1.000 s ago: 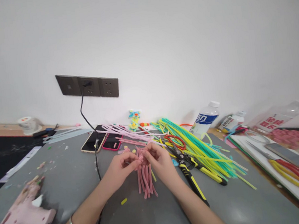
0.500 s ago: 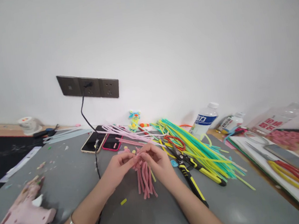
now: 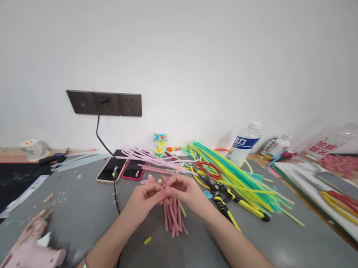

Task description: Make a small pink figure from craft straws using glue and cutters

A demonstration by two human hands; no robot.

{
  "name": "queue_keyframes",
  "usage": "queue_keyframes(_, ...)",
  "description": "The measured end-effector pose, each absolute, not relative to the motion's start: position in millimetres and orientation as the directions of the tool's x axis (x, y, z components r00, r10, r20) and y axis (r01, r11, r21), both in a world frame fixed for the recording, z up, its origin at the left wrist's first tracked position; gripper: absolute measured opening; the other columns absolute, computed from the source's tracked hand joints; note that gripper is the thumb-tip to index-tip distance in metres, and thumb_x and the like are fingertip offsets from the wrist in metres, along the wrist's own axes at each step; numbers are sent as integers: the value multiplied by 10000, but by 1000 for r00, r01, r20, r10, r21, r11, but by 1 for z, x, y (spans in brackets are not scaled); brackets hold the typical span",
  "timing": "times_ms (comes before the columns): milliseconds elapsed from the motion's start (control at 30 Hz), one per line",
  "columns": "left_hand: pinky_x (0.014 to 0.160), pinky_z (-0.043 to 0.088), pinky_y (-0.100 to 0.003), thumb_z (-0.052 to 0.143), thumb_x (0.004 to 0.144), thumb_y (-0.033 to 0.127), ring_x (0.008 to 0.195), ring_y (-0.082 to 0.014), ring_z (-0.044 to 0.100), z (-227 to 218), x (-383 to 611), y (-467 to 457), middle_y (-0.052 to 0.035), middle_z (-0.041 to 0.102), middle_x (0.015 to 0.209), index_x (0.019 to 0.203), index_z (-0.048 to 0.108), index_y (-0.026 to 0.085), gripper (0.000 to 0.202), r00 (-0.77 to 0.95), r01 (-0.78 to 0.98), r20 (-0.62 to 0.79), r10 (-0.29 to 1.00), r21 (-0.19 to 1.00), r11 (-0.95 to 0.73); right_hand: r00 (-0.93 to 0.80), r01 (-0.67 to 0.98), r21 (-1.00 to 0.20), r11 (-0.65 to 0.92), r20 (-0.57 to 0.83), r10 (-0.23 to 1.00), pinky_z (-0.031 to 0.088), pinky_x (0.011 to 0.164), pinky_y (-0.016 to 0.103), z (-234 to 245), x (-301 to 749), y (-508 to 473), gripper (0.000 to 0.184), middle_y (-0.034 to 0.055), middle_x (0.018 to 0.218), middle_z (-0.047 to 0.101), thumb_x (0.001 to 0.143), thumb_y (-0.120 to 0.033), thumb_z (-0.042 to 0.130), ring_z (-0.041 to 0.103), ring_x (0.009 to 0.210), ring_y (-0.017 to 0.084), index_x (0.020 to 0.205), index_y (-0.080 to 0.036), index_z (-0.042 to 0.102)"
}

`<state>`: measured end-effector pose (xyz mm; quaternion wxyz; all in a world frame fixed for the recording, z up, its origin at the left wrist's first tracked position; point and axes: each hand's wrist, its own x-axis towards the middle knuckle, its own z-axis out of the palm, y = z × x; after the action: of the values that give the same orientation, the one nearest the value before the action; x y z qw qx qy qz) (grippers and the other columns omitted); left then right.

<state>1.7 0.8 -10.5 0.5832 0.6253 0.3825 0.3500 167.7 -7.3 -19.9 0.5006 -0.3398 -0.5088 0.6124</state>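
My left hand (image 3: 147,201) and my right hand (image 3: 185,192) meet over the middle of the grey table. Thumbs and forefingers of both are pinched together on a pink pipe cleaner (image 3: 167,189), most of it hidden by the fingers. Just under and in front of them lies a bunch of short pink pipe cleaners (image 3: 174,219). Small pink pieces with pale yellow dots (image 3: 150,177) sit right behind my left fingers. Close to my right forearm are yellow-and-black pliers (image 3: 223,208), partly covered by it.
Long green and yellow pipe cleaners (image 3: 244,180) spread to the right, near red-handled scissors (image 3: 213,168) and a bottle (image 3: 244,142). Two phones (image 3: 109,171) lie at back left, crossed by a black cable (image 3: 98,131). A pink glue gun (image 3: 28,254) rests at front left.
My right hand has shifted slightly, its fingertips drawing closer against my left ones. The right forearm now covers more of the pliers' handle. The left hand stays nearly where it was.
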Motion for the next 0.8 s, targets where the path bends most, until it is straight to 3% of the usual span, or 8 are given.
queue_keyframes(367, 602, 321, -253, 646, 791, 498, 594, -127, 445, -10, 2, -2, -1, 584, 596, 645, 689, 139, 390, 495, 67, -38, 868, 998, 5, -303, -261, -965, 0, 82, 950, 549, 562, 278, -14, 170, -10, 368, -1, 584, 691, 660, -462, 829, 674, 529, 161, 660, -181, 591)
queue_keyframes(600, 593, 296, -251, 590, 820, 533, 590, -121, 392, -9, 1, -3, 17, 510, 576, 578, 571, 153, 450, 478, 44, -23, 878, 999, 2, -255, -201, -979, 23, 75, 964, 520, 575, 261, -13, 174, -9, 329, -9, 594, 663, 663, -418, 833, 637, 537, 136, 647, -171, 618)
queue_keyframes(800, 594, 334, -248, 656, 794, 498, 609, -123, 448, -11, 0, -3, 1, 577, 646, 746, 680, 137, 365, 499, 18, -28, 866, 1000, 22, -184, -130, -984, 121, 144, 972, 473, 534, 230, -9, 173, -10, 311, -16, 580, 621, 659, -395, 833, 559, 520, 107, 603, -170, 624)
